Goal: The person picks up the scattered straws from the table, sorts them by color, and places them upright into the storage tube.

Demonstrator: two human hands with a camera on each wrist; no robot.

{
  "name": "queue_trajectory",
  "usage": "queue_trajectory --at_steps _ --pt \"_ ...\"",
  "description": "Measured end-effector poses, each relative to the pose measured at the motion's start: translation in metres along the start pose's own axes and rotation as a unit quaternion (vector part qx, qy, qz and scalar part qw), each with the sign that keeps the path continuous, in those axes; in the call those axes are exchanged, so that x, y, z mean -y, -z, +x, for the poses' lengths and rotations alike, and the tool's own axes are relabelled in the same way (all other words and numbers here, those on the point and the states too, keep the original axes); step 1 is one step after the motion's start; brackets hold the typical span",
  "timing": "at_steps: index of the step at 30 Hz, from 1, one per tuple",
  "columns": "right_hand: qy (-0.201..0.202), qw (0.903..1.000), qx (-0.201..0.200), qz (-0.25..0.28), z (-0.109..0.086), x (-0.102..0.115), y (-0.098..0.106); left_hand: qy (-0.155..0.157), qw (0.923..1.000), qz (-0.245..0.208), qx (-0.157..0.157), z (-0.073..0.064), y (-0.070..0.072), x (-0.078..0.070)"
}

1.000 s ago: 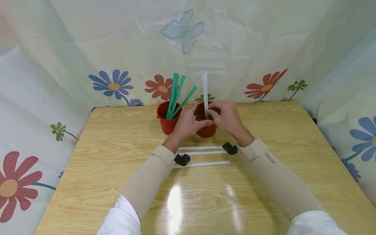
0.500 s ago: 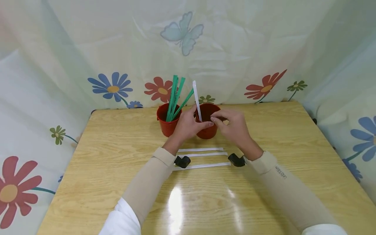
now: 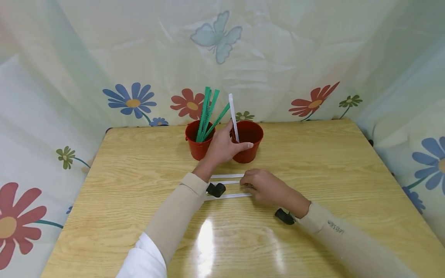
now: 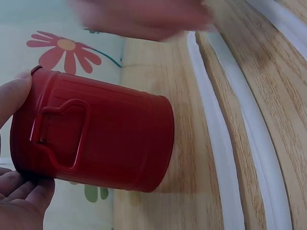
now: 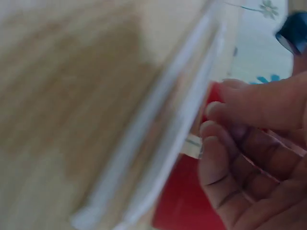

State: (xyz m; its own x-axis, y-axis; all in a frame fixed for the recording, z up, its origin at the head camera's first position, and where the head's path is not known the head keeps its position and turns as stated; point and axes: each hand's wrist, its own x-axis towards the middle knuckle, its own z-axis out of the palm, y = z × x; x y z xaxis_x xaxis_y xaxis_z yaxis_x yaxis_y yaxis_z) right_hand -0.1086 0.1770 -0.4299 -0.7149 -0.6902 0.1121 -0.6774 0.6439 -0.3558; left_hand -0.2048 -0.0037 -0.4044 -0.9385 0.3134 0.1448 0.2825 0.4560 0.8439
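My left hand (image 3: 222,148) holds the right-hand red bucket (image 3: 247,155) by its rim, thumb across the near side and fingers round the left. In the left wrist view the bucket's wire handle hangs against its wall. One white paper-wrapped straw (image 3: 233,116) leans upright inside that bucket. My right hand (image 3: 267,188) is low over the table, its fingertips overlapping the right ends of three white wrapped straws (image 3: 227,176) lying side by side. In the right wrist view the fingers are loosely curled with nothing between them, and two straws (image 5: 163,158) lie blurred beside them.
A second red bucket (image 3: 198,150) stands just left, with several green strips (image 3: 205,116) bearing dark print sticking up. Behind the wooden table (image 3: 313,154) hangs a flowered curtain (image 3: 264,58). Black wrist cameras (image 3: 216,190) project from both sleeves.
My right hand has let go of the white straw, which now leans left in the bucket, and has moved down to the straws on the table. The left hand stays at the bucket.
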Motion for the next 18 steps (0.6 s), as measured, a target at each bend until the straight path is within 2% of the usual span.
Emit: queue_trajectory --at_steps 4,9,14,18 --pt "0.016 0.9989 0.033 -0.028 -0.004 0.0 -0.014 -0.005 1.0 0.0 0.004 0.0 0.0 -0.001" --pt "0.038 0.9934 0.059 -0.091 -0.006 0.009 -0.022 -0.002 1.0 0.009 0.002 0.0 0.001 -0.001" --pt "0.071 0.9796 0.087 -0.167 -0.007 0.017 -0.025 0.001 0.9999 0.011 0.006 0.0 0.002 0.0" --pt "0.089 0.97 0.093 -0.206 -0.009 0.018 -0.026 0.002 0.9999 0.013 0.008 0.0 0.002 0.0"
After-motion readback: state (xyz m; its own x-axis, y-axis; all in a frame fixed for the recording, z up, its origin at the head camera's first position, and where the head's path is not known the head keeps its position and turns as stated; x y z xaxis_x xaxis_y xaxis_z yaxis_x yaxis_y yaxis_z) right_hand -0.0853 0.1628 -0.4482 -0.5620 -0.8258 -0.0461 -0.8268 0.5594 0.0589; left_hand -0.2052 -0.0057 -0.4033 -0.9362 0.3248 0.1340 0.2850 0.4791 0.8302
